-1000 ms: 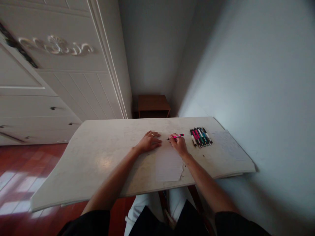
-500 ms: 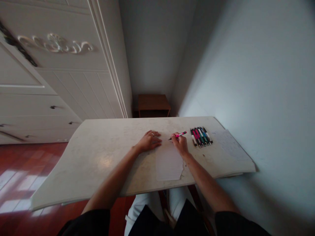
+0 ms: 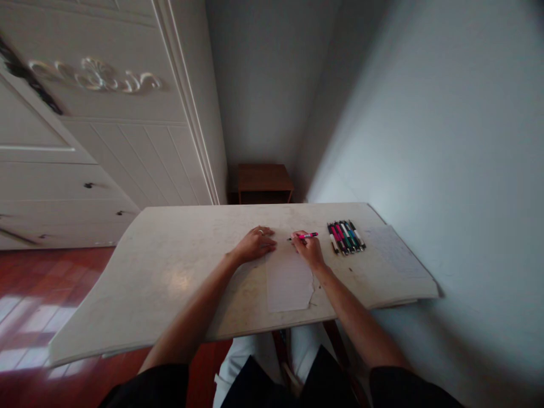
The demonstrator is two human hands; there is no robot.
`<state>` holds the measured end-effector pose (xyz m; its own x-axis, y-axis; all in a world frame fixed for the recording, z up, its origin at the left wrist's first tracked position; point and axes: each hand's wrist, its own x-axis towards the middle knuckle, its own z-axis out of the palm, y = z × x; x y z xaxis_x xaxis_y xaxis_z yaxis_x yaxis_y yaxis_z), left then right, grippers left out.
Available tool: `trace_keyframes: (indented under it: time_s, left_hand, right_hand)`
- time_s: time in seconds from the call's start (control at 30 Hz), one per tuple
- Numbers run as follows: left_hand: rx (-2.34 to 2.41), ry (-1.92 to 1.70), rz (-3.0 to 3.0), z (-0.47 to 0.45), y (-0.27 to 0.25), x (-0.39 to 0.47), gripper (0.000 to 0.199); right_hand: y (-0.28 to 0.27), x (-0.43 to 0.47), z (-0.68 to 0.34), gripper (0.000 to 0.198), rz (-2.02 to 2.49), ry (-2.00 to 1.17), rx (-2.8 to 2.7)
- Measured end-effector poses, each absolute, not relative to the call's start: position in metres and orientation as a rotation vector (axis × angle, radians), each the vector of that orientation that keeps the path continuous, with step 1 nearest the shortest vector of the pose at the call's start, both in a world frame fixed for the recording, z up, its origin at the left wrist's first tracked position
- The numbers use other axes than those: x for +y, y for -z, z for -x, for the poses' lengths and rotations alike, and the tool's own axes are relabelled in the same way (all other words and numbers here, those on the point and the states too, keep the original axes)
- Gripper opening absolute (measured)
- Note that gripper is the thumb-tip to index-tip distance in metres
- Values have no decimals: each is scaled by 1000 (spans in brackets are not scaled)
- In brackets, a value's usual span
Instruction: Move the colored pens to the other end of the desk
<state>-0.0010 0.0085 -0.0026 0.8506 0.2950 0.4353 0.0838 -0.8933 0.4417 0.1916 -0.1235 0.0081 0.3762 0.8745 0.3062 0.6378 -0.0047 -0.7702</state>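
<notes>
A white sheet of paper (image 3: 288, 279) lies on the pale table (image 3: 170, 272) in front of me. My right hand (image 3: 309, 250) grips a pink pen (image 3: 306, 236), its tip at the paper's far edge. My left hand (image 3: 254, 245), a ring on one finger, rests flat on the table with its fingertips on the paper's far left corner. A row of several pens (image 3: 345, 236) in pink, teal, white and black lies just right of my right hand.
Another sheet of paper (image 3: 395, 251) lies near the table's right edge, beside the grey wall. A white wardrobe (image 3: 97, 130) stands at the left. A small brown wooden stand (image 3: 264, 182) sits beyond the table. Red floor shows at the lower left.
The pink pen tilted up slightly half a second ago and is now back low and level; my right hand shifted a little left. My left hand stays on the paper.
</notes>
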Motion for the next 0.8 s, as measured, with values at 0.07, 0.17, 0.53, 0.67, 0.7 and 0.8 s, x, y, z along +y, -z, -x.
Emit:
trace_keyframes:
  time_s: [0.07, 0.17, 0.53, 0.67, 0.7, 0.8]
  left_hand:
    - [283, -699, -2620, 1, 3, 8, 21]
    - [300, -689, -2611, 1, 2, 8, 21]
    - [319, -698, -2592, 0, 4, 8, 19]
    - [316, -713, -2582, 0, 3, 7, 19]
    - [317, -716, -2582, -1, 3, 7, 19]
    - [319, -718, -2591, -1, 3, 7, 18]
  right_hand:
    - [-8, -123, -191, 37, 1715, -322, -1369]
    - [-8, -122, -191, 36, 1713, -287, -1411]
    - [-10, -123, -193, 32, 1721, -182, -1463]
    - [-10, -124, -191, 30, 1731, -165, -1451]
    - [-11, -124, -191, 30, 1721, -194, -1469]
    - [-11, -123, -191, 29, 1706, -240, -1509]
